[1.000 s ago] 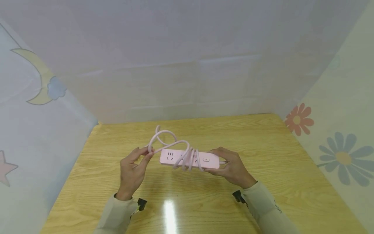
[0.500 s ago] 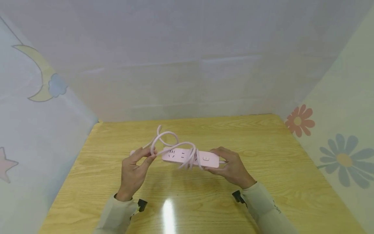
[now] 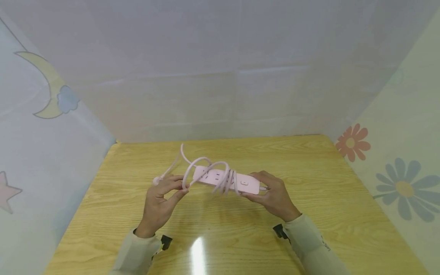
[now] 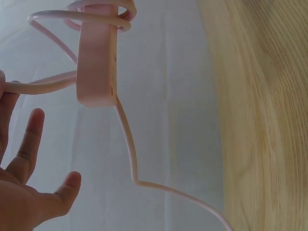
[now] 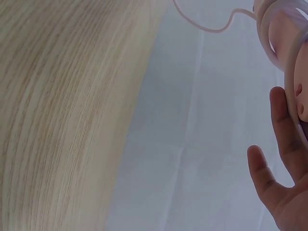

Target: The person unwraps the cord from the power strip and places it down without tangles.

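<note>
A pink power strip [image 3: 250, 184] is held up above the table, tilted, with its sockets and switch facing the head camera. Its pink cord [image 3: 227, 179] winds around the middle in several loose turns. At the switch end, the right hand [image 3: 276, 196] grips the strip between thumb and fingers. The left hand [image 3: 159, 206] pinches a loop of the cord between thumb and fingertips, just off the strip's other end. Past that hand, the cord's free length runs to a plug [image 3: 156, 180] beyond the left fingers. In the left wrist view the strip's underside [image 4: 96, 57] shows.
A wood-grain table [image 3: 220, 236] lies beneath both hands. Behind it rises a pale cloth wall [image 3: 220, 103]. Patterned side walls stand at left and right, with a moon [image 3: 48, 84] and flowers [image 3: 350, 143].
The left hand has moved slightly right and down with the cord loop. The strip's left end has risen, tilting it. The plug has come into view beside the left hand.
</note>
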The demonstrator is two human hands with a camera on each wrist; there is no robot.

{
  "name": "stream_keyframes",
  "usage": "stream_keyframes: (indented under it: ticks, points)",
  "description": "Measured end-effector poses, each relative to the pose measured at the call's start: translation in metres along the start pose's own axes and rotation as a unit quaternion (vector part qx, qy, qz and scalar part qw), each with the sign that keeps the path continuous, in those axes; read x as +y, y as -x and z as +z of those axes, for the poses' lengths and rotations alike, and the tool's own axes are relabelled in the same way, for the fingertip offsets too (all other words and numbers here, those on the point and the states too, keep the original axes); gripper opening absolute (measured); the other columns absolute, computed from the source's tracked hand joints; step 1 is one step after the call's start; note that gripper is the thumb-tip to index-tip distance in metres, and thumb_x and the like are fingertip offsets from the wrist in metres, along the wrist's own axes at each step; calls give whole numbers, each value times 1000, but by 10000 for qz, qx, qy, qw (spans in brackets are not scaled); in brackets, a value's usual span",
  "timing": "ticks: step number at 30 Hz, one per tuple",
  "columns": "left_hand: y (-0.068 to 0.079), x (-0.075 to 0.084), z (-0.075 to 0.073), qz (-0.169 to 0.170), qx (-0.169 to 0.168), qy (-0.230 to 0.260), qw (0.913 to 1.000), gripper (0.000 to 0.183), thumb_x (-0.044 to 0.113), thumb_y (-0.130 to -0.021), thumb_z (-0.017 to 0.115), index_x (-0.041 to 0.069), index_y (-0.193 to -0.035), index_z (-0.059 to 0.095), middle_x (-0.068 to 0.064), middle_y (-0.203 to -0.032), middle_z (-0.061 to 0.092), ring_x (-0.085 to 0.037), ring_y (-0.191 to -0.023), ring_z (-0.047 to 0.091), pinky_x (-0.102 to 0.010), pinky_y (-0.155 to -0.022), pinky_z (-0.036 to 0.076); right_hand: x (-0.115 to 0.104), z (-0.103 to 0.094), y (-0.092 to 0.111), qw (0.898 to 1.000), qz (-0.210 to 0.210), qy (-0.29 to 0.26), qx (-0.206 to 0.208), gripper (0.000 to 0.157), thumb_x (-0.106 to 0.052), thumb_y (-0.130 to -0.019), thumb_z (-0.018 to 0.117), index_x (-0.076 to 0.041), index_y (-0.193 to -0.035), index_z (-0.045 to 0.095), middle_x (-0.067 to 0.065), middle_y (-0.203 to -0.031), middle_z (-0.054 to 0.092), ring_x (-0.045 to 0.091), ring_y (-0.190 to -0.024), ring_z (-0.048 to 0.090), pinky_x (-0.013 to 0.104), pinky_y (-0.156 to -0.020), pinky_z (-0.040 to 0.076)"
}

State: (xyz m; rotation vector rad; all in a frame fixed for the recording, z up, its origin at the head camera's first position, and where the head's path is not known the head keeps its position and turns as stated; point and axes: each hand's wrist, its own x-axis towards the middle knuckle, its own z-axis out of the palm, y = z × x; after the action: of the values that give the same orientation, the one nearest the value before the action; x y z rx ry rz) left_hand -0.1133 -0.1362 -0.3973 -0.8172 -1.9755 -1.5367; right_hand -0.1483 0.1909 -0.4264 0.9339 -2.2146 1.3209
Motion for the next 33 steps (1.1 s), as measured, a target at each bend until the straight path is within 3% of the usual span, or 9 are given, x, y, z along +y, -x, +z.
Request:
stream_keyframes:
  ticks: [11,15,18,21,33]
  points:
    - [4,1,-1,45,-353,-15,9994,29,-19,-67,80,2,-87,76,-13,-88,74,-16,-111,62,-34,-107,40,0,0,0,9997,174,125,66,52,-3,-65,92,-4,-112,71,7,-99,71,13,-82,61,23,-63,49]
    - [5,1,-1,168,-189,-83,9996,9,2,-78,82,3,-83,75,-7,-82,74,-14,-107,61,-34,-111,36,-1,0,0,9996,249,141,31,51,-3,-66,92,-5,-113,71,6,-99,70,13,-82,60,24,-62,49]
    - [6,1,-1,257,-54,-134,9996,20,23,-86,79,3,-82,75,-5,-79,73,-13,-103,61,-34,-112,35,-1,0,0,9995,241,179,40,50,-3,-67,91,-6,-113,71,4,-100,71,12,-82,61,26,-62,51]
    - [7,1,-1,310,-42,-133,9994,28,32,-88,75,4,-82,75,-4,-78,72,-13,-100,60,-34,-112,35,-2,-2,0,9993,280,220,79,49,-4,-69,91,-6,-114,71,3,-100,70,12,-83,61,28,-63,53]
    - [14,1,2,339,-677,369,9964,21,25,-90,73,5,-84,74,-7,-80,72,-14,-109,56,-29,-105,36,2,-2,1,9985,300,315,318,54,0,-64,92,-5,-113,71,6,-99,70,10,-83,60,27,-65,53]
